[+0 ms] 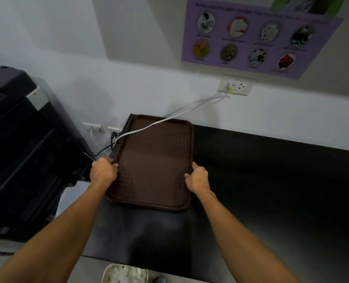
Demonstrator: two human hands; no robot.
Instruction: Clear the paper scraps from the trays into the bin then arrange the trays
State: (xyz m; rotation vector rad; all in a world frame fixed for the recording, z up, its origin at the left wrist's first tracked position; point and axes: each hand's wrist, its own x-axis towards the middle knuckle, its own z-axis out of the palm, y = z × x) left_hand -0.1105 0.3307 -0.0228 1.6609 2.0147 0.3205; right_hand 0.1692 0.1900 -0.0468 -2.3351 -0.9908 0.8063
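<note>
A brown plastic tray lies on the black counter near its left end, with the rim of a second tray showing under it along the near edge. My left hand grips the tray's left rim and my right hand grips its right rim. No paper scraps show on the tray. At the bottom edge of the view stands a pale bin holding white paper scraps.
A white cable runs from the wall socket across the tray's far left corner. A large dark machine stands left of the counter. A purple poster hangs on the wall. Bare counter extends to the right.
</note>
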